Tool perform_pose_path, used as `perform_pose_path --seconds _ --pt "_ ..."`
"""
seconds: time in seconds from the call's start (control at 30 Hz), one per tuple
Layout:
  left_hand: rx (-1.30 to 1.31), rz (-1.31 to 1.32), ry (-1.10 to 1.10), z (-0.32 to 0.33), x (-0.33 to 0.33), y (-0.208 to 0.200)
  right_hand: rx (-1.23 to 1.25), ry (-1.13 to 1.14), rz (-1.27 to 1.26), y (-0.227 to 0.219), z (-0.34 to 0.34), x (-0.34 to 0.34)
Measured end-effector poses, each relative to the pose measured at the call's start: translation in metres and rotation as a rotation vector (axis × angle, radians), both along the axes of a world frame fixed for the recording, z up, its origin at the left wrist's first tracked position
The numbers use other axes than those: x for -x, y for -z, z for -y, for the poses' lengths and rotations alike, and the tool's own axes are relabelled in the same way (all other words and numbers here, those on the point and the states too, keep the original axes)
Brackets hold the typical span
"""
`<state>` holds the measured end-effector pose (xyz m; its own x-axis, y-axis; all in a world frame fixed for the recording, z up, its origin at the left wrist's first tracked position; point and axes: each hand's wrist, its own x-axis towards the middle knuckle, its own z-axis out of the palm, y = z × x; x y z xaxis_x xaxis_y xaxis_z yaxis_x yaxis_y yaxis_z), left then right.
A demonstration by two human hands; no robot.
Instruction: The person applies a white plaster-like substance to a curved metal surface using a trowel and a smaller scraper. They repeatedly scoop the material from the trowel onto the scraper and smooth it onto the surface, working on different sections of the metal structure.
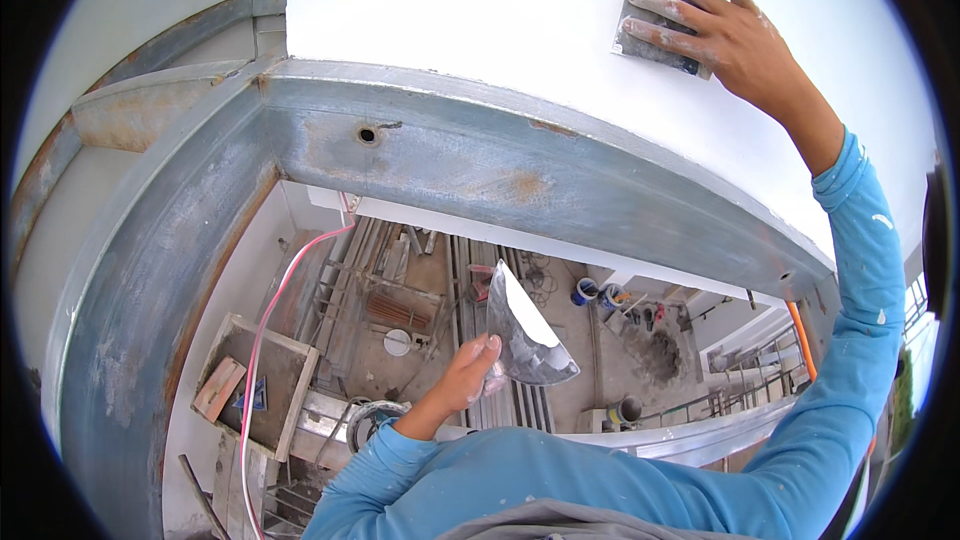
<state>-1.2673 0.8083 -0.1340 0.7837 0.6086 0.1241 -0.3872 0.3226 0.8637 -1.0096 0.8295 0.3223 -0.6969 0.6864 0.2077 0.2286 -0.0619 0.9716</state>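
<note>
My left hand (470, 372), closed, holds a putty knife (536, 348) low in front of me. Its broad triangular metal blade points up, with a thick band of white putty (526, 306) along one side. High at the right, my right hand (712, 32) grips a flat, dark grey rectangular scraper plate (648, 0) against the white wall (450, 5). Three fingers lie across its face; the uppermost finger stretches beyond it, and the thumb is out of sight. White smears coat these fingers.
A grey steel beam (450, 155) runs below the wall and meets another beam (120, 330) at left. A pink-white cable (262, 325) hangs down. Far below lie a mortar trough (305, 360), metal pipes (462, 285), buckets (585, 290) and an orange hose (800, 340).
</note>
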Motion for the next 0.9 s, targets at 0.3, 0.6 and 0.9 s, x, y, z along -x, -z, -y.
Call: perform_pose_path --seconds 0.3,0.6,0.9 --pt "-0.049 0.002 -0.084 -0.001 0.006 -0.016 -0.13 0.047 -0.184 -0.026 0.052 0.019" --pt "-0.062 0.031 -0.182 0.013 0.022 0.011 0.115 -0.452 -0.006 -0.069 -0.107 0.212" --pt "0.066 0.015 -0.209 0.012 0.054 0.022 0.115 -0.483 0.028 -0.071 -0.166 0.246"
